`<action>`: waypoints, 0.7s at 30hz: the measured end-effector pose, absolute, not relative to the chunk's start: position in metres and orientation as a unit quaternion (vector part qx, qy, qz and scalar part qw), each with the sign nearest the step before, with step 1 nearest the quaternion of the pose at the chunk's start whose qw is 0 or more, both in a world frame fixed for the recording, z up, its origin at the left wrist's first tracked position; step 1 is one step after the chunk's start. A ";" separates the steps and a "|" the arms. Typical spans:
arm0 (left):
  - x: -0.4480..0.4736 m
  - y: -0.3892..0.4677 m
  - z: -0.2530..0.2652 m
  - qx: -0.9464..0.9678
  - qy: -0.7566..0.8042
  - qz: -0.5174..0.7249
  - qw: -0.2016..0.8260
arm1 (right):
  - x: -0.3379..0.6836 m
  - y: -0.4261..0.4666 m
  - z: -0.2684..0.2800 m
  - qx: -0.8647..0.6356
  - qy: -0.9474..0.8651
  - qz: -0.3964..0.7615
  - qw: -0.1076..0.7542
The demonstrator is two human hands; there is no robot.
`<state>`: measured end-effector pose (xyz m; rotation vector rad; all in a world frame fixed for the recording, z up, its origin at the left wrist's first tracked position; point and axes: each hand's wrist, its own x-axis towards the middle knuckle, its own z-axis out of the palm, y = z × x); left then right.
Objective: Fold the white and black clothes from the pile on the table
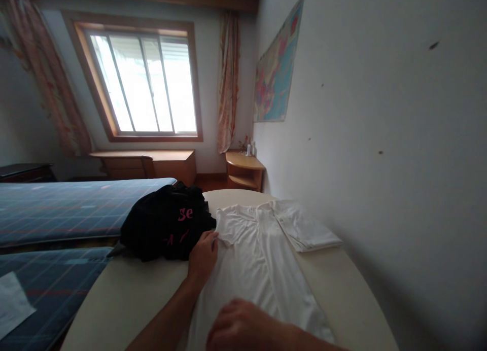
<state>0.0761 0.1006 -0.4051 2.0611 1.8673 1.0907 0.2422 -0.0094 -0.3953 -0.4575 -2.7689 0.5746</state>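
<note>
A white shirt [251, 270] lies spread lengthwise on the round table [152, 285], a short sleeve toward the far left and wrinkles down its middle. My left hand [203, 254] pinches the shirt's left edge just below that sleeve, with its fingers drawn together. Over the near part of the shirt is my right hand [243, 323], blurred, its fingers curled downward and mostly hidden from me. At the shirt's far right, a folded white garment [308, 229] touches or slightly overlaps it. A black heap of cloth [163, 224] with pink letters sits left of the sleeve.
Blue plaid mattresses [76, 209] lie left of the table, with a white sheet-like piece [13, 303] on the nearer one. The wall [380, 199] runs close along the right. Beyond stand a wooden desk [171, 163] and a corner shelf [245, 161] beneath the window side.
</note>
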 end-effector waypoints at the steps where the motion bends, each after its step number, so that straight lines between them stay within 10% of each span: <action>1: 0.077 0.099 -0.404 0.691 0.620 0.364 0.077 | 0.246 0.003 -0.379 -0.243 -0.931 0.191 0.197; 6: 0.083 0.090 -0.403 0.716 0.604 0.342 0.071 | 0.249 0.082 -0.336 -0.495 -0.771 0.220 0.335; 21: 0.086 0.083 -0.403 0.747 0.494 0.415 0.161 | 0.201 0.184 -0.378 -0.622 -0.689 0.225 0.296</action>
